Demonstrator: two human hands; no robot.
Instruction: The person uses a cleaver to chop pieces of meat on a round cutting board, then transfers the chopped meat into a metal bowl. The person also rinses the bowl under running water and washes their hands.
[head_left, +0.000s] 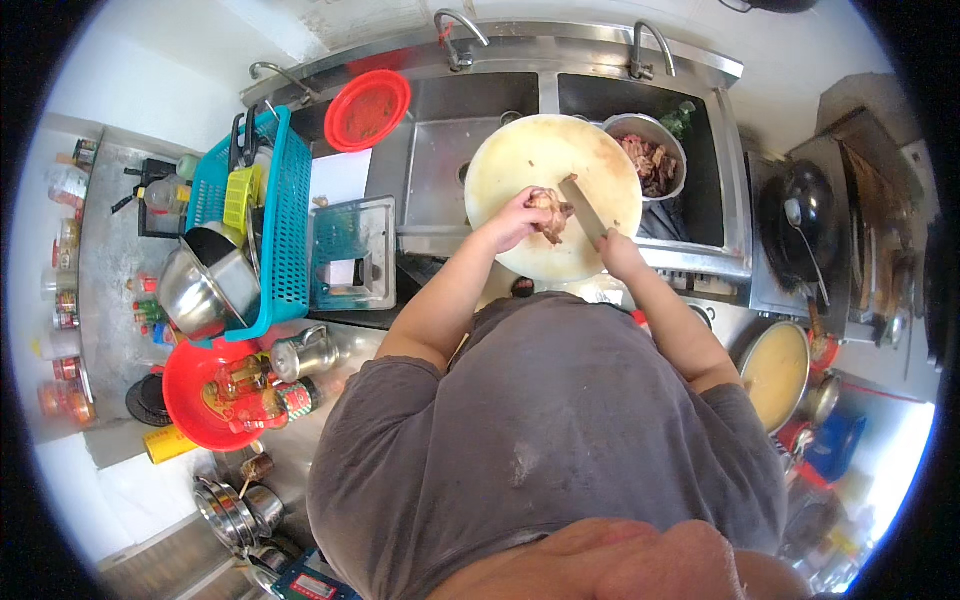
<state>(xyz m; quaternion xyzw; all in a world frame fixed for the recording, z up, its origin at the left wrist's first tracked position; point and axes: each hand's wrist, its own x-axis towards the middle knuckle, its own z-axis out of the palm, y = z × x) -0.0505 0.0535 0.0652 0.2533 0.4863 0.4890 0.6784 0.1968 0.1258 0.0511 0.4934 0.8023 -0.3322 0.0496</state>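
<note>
A round, pale cutting board (517, 161) lies over the front of a steel double sink. Above it my left hand (516, 223) grips a brownish piece of meat (553, 217) that seems to have bone in it. My right hand (621, 255) is closed on the handle of a knife with a wide blade (583, 211); its blade points away over the board, just right of the meat. A small scrap (531, 163) rests on the board. In the right basin, a metal pot (682, 169) holds many chopped meat pieces (652, 166).
Steel taps (452, 45) rise behind the sink. A red plastic basin (367, 110) sits at the back left, near a teal basket (289, 225) of kitchenware. To the right are a black wok (806, 217) and a large pan of yellowish liquid (776, 379).
</note>
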